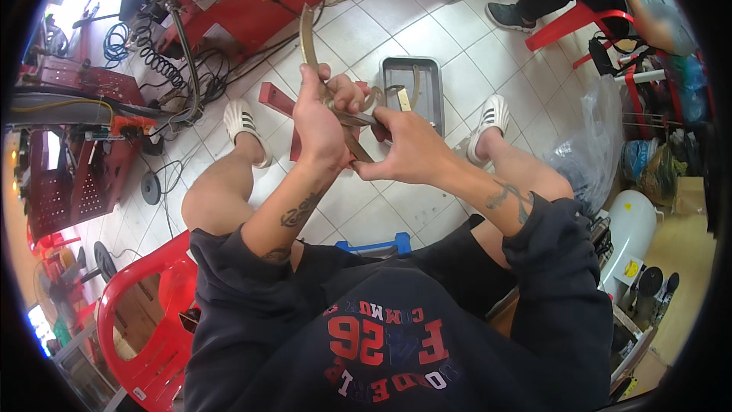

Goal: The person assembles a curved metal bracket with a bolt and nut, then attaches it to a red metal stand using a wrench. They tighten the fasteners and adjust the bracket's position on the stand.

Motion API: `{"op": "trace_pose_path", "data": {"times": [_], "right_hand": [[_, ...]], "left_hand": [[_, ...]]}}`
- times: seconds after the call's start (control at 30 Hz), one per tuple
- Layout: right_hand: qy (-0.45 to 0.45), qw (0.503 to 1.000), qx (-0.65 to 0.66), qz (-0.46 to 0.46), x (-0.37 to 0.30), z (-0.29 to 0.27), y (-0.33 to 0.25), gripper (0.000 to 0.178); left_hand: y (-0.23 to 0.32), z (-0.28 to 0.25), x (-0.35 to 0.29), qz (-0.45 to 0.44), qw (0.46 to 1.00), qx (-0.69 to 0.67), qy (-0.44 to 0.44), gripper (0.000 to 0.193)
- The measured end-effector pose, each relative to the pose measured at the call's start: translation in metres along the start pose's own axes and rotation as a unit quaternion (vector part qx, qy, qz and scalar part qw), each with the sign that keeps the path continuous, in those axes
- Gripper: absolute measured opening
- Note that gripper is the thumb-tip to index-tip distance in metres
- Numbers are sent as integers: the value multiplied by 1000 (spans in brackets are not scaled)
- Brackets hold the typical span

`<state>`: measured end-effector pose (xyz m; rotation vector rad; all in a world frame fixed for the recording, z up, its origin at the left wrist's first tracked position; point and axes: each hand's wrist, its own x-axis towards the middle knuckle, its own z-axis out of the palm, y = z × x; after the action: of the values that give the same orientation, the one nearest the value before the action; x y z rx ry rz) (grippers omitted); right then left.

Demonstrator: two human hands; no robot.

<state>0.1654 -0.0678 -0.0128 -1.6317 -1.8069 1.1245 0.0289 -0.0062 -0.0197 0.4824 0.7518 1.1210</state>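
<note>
In front of my knees, my left hand [324, 114] is closed around a curved, brass-coloured metal strip [306, 37]. Its narrow, pointed end rises past my thumb. My right hand [412, 149] meets it from the right, fingers closed on the end of a small grey flat piece [361, 117] that runs across from my left palm. A ring-like curl [374, 98] shows just above my right fingertips. Below, a darker strip [356, 145] slants down between both hands, near my right thumb. My fingers hide how these pieces join.
A grey metal tray [438, 99] on the tiled floor holds another curved strip [416, 85] and a pale yellow piece [404, 99]. A red bar [276, 98] stands behind my left hand. Left are a red machine [252, 0] and cables; a person sits on a red chair [560, 27] at far right.
</note>
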Motion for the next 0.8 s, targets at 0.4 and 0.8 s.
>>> {"op": "trace_pose_path", "data": {"times": [0.4,0.8], "right_hand": [[7,1000,8,-17,-3,-5,10,57],[223,969,87,-55,2,-12,26,58]], "left_hand": [[2,-2,3,-32,999,8,-22,40],[18,-5,4,-128,988,-19,-79,47]]}}
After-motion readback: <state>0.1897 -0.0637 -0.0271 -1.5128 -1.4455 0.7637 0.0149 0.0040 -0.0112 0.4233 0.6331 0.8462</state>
